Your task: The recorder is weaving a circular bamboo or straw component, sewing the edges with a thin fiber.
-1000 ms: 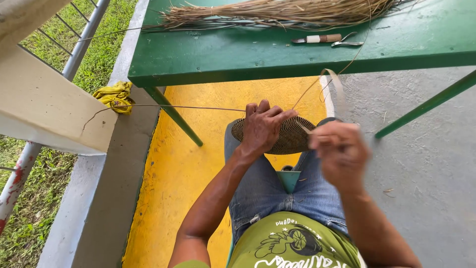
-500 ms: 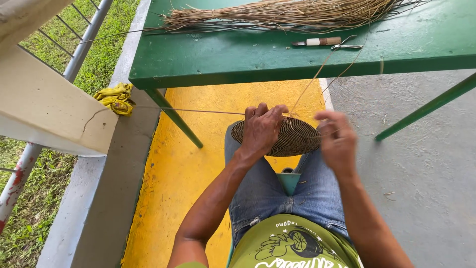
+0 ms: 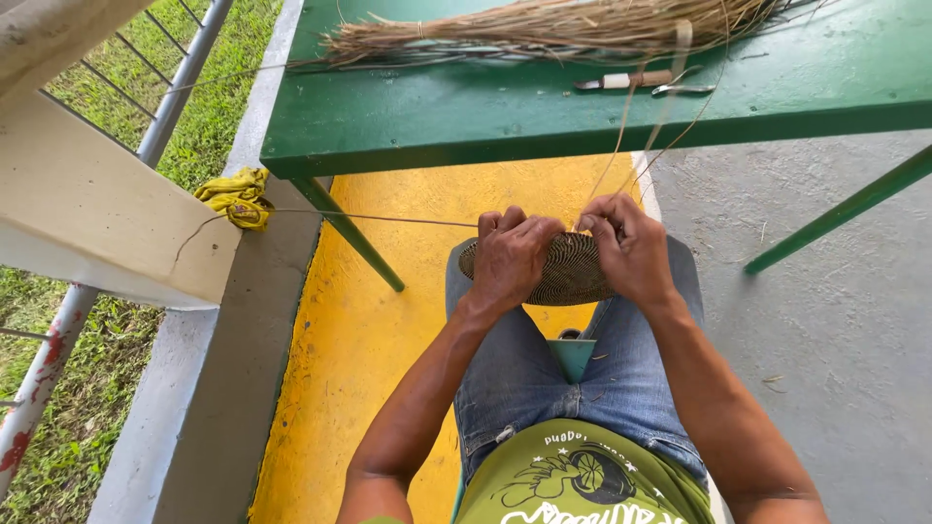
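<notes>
A round, flat woven disc [image 3: 568,272] of dark coiled fibre rests on my knees, over blue jeans. My left hand [image 3: 510,257] grips its left edge with the fingers curled over the rim. My right hand [image 3: 629,247] pinches the disc's top right edge where thin pale fibre strands [image 3: 631,107] rise toward the table. One long strand [image 3: 369,217] runs left from the disc toward a yellow rag.
A green table [image 3: 466,121] stands just ahead, with a bundle of dried grass [image 3: 544,29], a knife [image 3: 621,81] and small snips [image 3: 684,89] on it. A yellow rag [image 3: 236,197] lies on a concrete ledge. Metal railing [image 3: 184,73] and grass are at left.
My right hand came in from the right side to the disc's upper edge, bringing the strands with it. My left hand stayed on the disc.
</notes>
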